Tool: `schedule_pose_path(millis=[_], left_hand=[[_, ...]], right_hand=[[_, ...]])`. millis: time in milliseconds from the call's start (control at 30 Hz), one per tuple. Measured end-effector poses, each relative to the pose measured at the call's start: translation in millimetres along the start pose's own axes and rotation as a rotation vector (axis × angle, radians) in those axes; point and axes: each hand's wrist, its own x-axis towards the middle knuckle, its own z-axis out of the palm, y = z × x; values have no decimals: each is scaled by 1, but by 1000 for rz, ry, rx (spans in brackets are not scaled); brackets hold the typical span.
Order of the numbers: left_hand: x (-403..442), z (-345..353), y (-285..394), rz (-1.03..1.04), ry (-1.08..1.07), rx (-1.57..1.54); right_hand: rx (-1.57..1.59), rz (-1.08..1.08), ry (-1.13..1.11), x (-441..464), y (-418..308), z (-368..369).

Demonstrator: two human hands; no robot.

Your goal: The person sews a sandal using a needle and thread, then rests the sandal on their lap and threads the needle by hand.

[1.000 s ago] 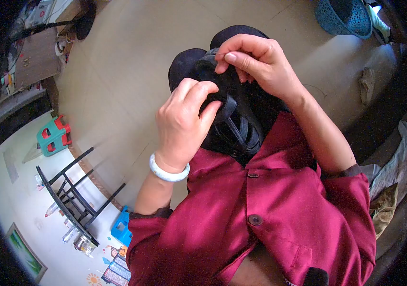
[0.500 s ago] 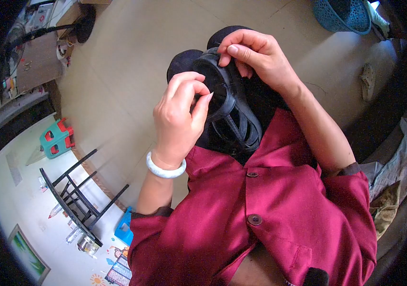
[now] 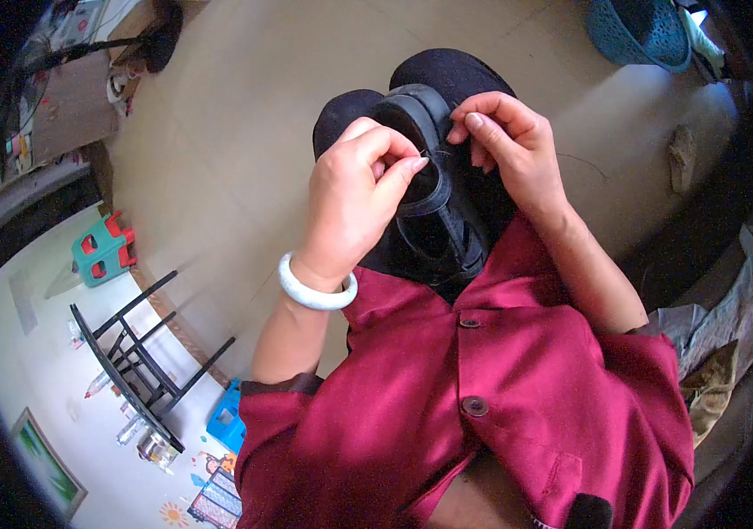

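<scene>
A black strappy sandal [image 3: 425, 201] lies across my knees, its rounded end pointing away from me and its straps nearer my body. My left hand [image 3: 359, 189], with a pale bangle [image 3: 316, 286] at the wrist, is over the sandal's left side. Its thumb and forefinger are pinched together above the opening; a fine dark strand seems to show by the fingertips, too thin to name. On the other side, my right hand [image 3: 513, 145] hovers just off the sandal's edge, thumb and fingers curled together. Whatever it pinches is too small to make out.
A blue perforated basket [image 3: 639, 35] stands on the tiled floor at upper right, with a pale shoe [image 3: 682, 159] below it. Leftward are a green and red stool [image 3: 103, 250], a black-legged table [image 3: 143, 361] and a blue stool [image 3: 227, 416]. Cloth [image 3: 711, 353] lies at right.
My left hand has moved right, over the sandal's opening. My right hand has shifted down and slightly right, off the sandal's far end. The sandal has turned a little and sits more upright in view.
</scene>
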Motion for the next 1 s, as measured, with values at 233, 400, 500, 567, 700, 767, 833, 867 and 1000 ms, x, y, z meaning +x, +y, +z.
schedule_pose_path(millis=[233,400,500,567,700,767,833,867,1000], left_hand=[[4,-37,-19,-80,-104,-405],[-1,-57,-21,-184,-109,-638],[-3,-62,-21,-171,-99,-796],[-6,-63,-21,-182,-73,-849],[-9,-68,-18,-134,-132,-1062],[-11,-71,-13,-124,-122,-1144],[-12,-77,-11,-158,-220,-1227],[-13,-79,-12,-158,-220,-1228],[-18,-82,-12,-136,-272,-1192]], right_hand=[[5,22,2,3,5,-1],[-20,41,18,2,4,-1],[-18,35,16,1,5,-2],[-30,33,17,0,5,-2],[-37,42,30,-1,4,-1],[-35,43,27,-1,5,0],[-32,43,27,-1,6,-1],[-35,37,29,-1,6,-1],[-33,47,35,0,6,-1]])
